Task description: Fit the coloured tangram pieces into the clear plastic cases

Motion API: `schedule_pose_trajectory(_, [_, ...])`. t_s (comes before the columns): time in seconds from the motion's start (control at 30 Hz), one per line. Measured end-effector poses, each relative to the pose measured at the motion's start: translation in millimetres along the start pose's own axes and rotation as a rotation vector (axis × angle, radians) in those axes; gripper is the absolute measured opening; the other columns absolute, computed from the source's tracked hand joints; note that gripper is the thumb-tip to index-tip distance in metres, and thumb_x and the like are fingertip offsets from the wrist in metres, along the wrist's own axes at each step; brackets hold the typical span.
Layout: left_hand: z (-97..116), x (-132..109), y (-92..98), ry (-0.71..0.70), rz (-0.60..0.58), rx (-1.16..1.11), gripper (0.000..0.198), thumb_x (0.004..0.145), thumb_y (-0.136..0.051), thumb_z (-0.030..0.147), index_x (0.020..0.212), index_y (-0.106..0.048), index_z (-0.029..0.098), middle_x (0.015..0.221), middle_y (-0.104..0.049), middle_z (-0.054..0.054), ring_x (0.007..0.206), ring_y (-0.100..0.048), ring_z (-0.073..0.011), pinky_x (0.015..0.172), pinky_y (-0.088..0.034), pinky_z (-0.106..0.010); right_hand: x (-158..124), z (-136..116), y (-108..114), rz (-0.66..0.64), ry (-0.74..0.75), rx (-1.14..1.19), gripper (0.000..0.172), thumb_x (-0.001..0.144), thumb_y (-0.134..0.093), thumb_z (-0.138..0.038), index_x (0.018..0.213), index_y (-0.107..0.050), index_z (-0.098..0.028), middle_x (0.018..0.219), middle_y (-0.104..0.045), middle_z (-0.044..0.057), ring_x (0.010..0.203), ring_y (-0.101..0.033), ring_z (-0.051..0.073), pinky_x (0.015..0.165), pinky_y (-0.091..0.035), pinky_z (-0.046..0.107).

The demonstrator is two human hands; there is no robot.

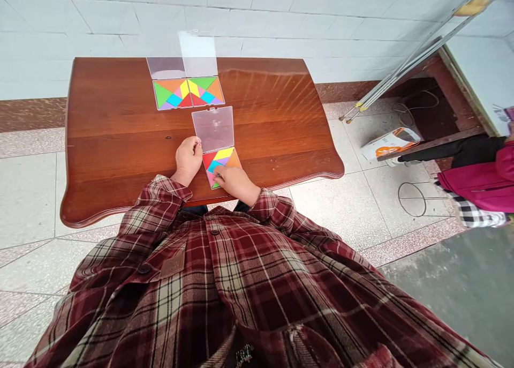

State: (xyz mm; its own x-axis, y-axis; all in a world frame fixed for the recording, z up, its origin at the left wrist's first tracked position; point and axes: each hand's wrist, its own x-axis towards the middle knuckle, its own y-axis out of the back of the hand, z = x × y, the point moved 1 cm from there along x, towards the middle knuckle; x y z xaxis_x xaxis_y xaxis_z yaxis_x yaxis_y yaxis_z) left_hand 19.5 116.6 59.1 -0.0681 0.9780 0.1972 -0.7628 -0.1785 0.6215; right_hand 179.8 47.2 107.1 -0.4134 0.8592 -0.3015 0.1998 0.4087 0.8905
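Two open tangram cases point(188, 92) lay side by side at the far edge of a wooden table point(273, 137), upper middle of the frame. A third open tangram case point(217, 129) lay nearer, at the table's near edge. The left hand point(188, 159) rested just left of it, the right hand point(236, 185) on its tiles point(220, 159). At right, a carton point(389, 144) lay on the floor, below a metal ladder point(421, 52) and left of a person point(477, 180).
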Motion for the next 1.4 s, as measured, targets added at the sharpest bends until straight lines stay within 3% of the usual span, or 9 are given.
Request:
schedule_pose_trajectory(0.33, [2.3, 0.9, 0.3, -0.003, -0.005, 0.039, 0.013, 0.084, -0.048, 0.017, 0.089, -0.06, 0.02, 0.097, -0.069, -0.005, 0.095, -0.063, -0.02, 0.092, -0.048, -0.033, -0.7, -3.0, -2.5, -0.031, 0.018, -0.021, 0.028, 0.098, -0.052, -0.032, 0.121, -0.061, -0.017, 0.117, -0.072, 0.01, 0.102, -0.067, 0.022, 0.074, -0.041, 0.028])
schedule_pose_trajectory(0.67, [3.0, 0.3, 0.9, 0.011, -0.013, 0.025, 0.012, 0.085, -0.048, 0.018, 0.089, -0.059, 0.02, 0.095, -0.068, -0.005, 0.093, -0.063, -0.0194, 0.091, -0.048, -0.032, -1.8, 2.1, -0.7, -0.014, -0.004, 0.038, 0.028, 0.097, -0.053, -0.031, 0.12, -0.062, -0.018, 0.107, -0.074, 0.007, 0.098, -0.067, 0.021, 0.075, -0.039, 0.027])
schedule_pose_trajectory(0.9, [-2.5, 1.3, -1.7, -0.022, 0.008, 0.024, 0.014, 0.084, -0.049, 0.019, 0.091, -0.061, 0.02, 0.096, -0.069, -0.005, 0.093, -0.063, -0.0189, 0.09, -0.048, -0.031, -0.2, -0.4, -4.9, -0.037, 0.04, 0.033, 0.042, 0.097, -0.052, -0.03, 0.138, -0.055, -0.02, 0.122, -0.071, 0.007, 0.107, -0.066, 0.023, 0.08, -0.043, 0.028])
schedule_pose_trajectory(1.27, [-0.3, 1.1, -0.8, -0.007, -0.003, 0.038, 0.013, 0.085, -0.049, 0.018, 0.09, -0.06, 0.02, 0.098, -0.069, -0.006, 0.095, -0.063, -0.02, 0.09, -0.048, -0.033, -2.2, -2.5, -0.7, -0.048, 0.048, 0.066, 0.04, 0.095, -0.054, -0.025, 0.134, -0.059, -0.02, 0.124, -0.071, 0.008, 0.107, -0.066, 0.023, 0.085, -0.045, 0.029])
schedule_pose_trajectory(1.4, [-1.5, 0.8, -1.5, -0.017, 0.004, 0.025, 0.013, 0.085, -0.047, 0.019, 0.09, -0.06, 0.02, 0.096, -0.069, -0.006, 0.092, -0.063, -0.0195, 0.089, -0.049, -0.033, -1.3, 7.9, 0.3, 0.039, 0.027, 0.139, 0.035, 0.092, -0.056, -0.026, 0.126, -0.064, -0.021, 0.109, -0.074, 0.005, 0.095, -0.067, 0.021, 0.081, -0.045, 0.028])
